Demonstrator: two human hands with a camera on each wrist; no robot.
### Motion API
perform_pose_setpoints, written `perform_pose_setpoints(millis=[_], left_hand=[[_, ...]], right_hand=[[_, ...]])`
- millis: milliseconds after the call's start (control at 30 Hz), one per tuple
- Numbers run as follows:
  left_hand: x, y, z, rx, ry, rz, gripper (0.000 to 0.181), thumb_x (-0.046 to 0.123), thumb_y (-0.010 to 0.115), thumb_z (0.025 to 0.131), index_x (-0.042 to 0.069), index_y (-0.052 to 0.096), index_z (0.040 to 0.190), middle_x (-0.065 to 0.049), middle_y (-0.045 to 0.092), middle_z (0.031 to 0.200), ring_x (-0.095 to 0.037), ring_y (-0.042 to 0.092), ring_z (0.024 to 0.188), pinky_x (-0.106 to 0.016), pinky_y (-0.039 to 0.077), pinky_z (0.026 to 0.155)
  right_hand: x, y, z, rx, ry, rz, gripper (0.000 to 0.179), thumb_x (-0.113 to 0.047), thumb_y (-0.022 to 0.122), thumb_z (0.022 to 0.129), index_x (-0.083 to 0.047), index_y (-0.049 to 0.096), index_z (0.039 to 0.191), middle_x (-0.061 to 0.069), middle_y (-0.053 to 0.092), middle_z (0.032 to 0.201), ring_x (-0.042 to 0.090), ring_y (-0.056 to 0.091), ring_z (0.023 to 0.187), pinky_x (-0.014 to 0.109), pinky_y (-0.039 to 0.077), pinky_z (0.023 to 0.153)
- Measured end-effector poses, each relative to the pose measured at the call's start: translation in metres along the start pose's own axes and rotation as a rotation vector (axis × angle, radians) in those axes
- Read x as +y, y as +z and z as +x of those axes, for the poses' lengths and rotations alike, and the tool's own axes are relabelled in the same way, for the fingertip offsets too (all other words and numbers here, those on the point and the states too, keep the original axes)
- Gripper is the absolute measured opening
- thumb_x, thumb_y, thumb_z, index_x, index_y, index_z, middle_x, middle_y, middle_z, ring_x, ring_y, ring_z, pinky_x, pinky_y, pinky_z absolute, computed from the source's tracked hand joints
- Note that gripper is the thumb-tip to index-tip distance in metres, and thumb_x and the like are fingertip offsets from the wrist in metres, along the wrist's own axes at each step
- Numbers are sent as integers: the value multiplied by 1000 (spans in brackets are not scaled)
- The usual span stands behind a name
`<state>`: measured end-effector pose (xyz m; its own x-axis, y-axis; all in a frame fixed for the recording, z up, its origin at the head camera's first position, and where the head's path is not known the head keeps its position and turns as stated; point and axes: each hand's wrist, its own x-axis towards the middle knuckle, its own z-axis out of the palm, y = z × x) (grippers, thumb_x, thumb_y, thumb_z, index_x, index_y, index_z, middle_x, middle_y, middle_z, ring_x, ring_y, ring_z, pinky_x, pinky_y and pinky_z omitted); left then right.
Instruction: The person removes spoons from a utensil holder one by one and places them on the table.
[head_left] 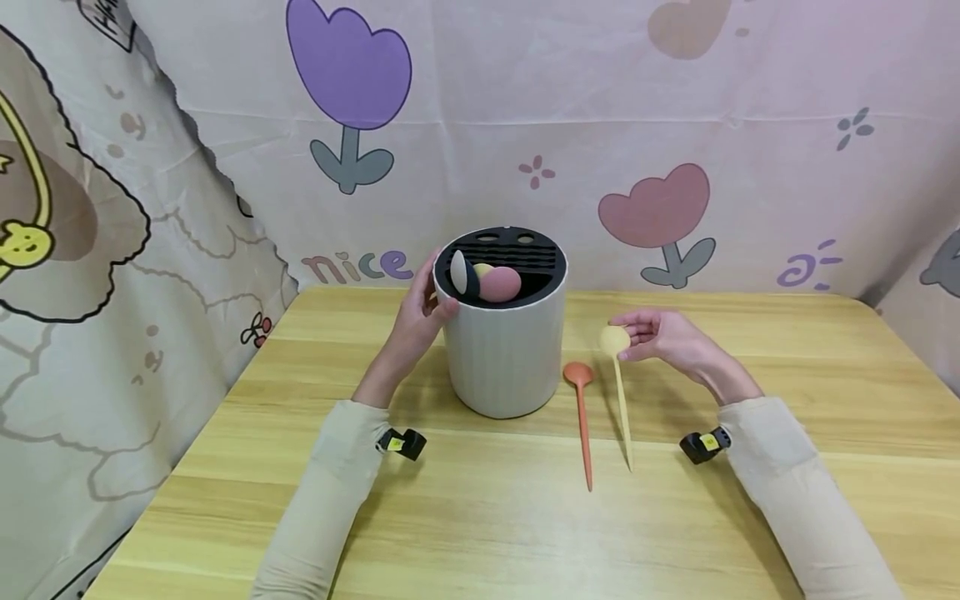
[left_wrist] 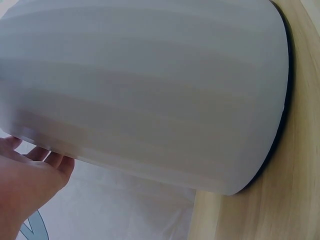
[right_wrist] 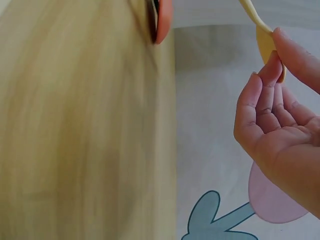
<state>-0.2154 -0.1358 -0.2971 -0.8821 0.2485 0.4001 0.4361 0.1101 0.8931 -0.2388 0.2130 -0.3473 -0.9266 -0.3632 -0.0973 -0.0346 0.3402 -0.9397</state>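
A ribbed white utensil holder (head_left: 504, 358) with a black slotted top stands upright on the table. My left hand (head_left: 420, 312) holds its left side near the rim, thumb toward the front; in the left wrist view, the bent fingers (left_wrist: 62, 162) rest against the wall. My right hand (head_left: 667, 337) pinches a pale yellow spoon (head_left: 621, 392) by its round head, the long handle pointing toward me. In the right wrist view, thumb and fingertips meet on the yellow head (right_wrist: 266, 45), off the tabletop. An orange spoon (head_left: 582, 417) lies between the holder and the yellow spoon.
Inside the holder's front opening sit a pink utensil head (head_left: 500, 285), a dark-and-white one (head_left: 463, 275) and a yellow one partly hidden behind. The wooden table (head_left: 480, 517) ends at a patterned cloth (head_left: 480, 167) hanging behind; another cloth hangs at left.
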Motion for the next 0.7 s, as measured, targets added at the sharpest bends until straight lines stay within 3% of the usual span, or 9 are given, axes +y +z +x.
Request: perform_pose_setpoints(millis=[200, 700], left_hand=[[2, 1, 1, 6, -2, 14, 118, 74, 56, 63, -1, 14, 143, -18, 22, 145, -28, 27, 129, -43, 23, 104], [2, 1, 1, 2, 3, 6, 118, 74, 57, 63, -1, 14, 143, -18, 22, 145, -28, 26, 129, -44, 22, 104]], right_hand=[[7, -1, 1, -8, 13, -42, 58, 2, 74, 69, 9, 49, 120, 17, 58, 99, 16, 57, 84, 25, 49, 75], [17, -1, 1, -54, -41, -218, 54, -12, 77, 72, 8, 55, 117, 18, 60, 108, 30, 55, 102, 26, 46, 80]])
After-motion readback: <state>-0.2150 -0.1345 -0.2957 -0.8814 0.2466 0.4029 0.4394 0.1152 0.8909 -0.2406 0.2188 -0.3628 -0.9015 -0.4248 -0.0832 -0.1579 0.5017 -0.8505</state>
